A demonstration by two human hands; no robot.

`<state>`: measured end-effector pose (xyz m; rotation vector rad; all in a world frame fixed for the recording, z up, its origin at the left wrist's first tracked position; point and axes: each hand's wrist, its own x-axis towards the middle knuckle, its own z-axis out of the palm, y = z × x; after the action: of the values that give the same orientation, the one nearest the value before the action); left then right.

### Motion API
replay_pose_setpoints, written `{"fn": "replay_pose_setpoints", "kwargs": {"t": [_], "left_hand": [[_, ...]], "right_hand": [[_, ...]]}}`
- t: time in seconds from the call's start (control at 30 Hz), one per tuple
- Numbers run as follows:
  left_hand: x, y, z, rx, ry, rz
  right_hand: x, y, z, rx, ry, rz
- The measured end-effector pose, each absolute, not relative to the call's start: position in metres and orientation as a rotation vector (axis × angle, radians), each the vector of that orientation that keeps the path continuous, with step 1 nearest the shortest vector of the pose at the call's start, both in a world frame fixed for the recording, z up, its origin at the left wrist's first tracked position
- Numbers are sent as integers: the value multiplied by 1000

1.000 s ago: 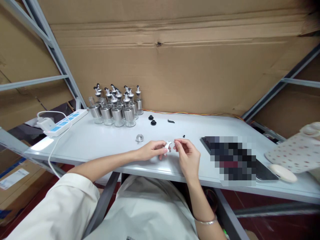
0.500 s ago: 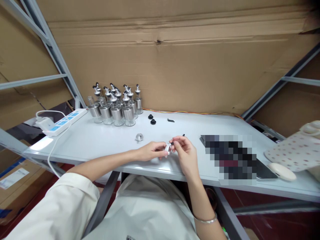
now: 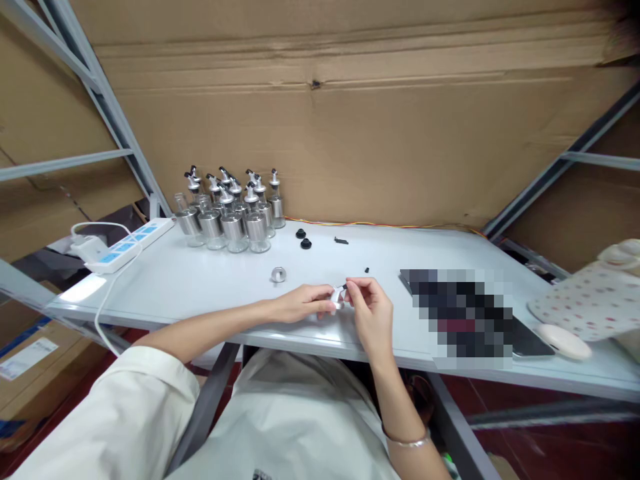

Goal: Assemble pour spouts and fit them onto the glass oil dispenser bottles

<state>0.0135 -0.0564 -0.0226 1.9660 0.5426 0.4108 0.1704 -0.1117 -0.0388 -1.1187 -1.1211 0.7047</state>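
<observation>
My left hand (image 3: pixel 307 303) is closed on a small silver-white pourer spout (image 3: pixel 337 297), held just above the front part of the table. Against its upper end, my right hand (image 3: pixel 371 308) pinches a small black piece (image 3: pixel 344 287), mostly covered by the fingertips. A metal ring-shaped cap (image 3: pixel 279 275) lies left of the hands. Beyond them are two black stoppers (image 3: pixel 303 239) and some thin black parts (image 3: pixel 341 241). One tiny black piece (image 3: pixel 367 270) rests behind my right hand.
Several glass and steel oil bottles (image 3: pixel 235 227), most with pourer tops, stand at the back left. A power strip (image 3: pixel 135 245) lies on the left edge. Rightward are a blurred-out dark flat object (image 3: pixel 530 339), a white oval object (image 3: pixel 565 342) and a spotted bag (image 3: pixel 590 300).
My right-hand fingers have closed in slightly around the black piece at the spout. The tiny black piece behind them shows more fully. My left hand has hardly moved.
</observation>
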Motion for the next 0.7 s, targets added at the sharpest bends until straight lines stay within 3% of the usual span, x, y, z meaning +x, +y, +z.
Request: {"fn": "replay_pose_setpoints", "kwargs": {"t": [0.23, 0.47, 0.7], "left_hand": [[15, -56, -23, 1857, 552, 529], [15, -55, -25, 1854, 558, 570], [15, -55, -26, 1838, 563, 528]], "right_hand": [[170, -116, -44, -1134, -1466, 496], [169, -114, -50, -1156, -1445, 808], [169, -114, -49, -1122, -1364, 824]]}}
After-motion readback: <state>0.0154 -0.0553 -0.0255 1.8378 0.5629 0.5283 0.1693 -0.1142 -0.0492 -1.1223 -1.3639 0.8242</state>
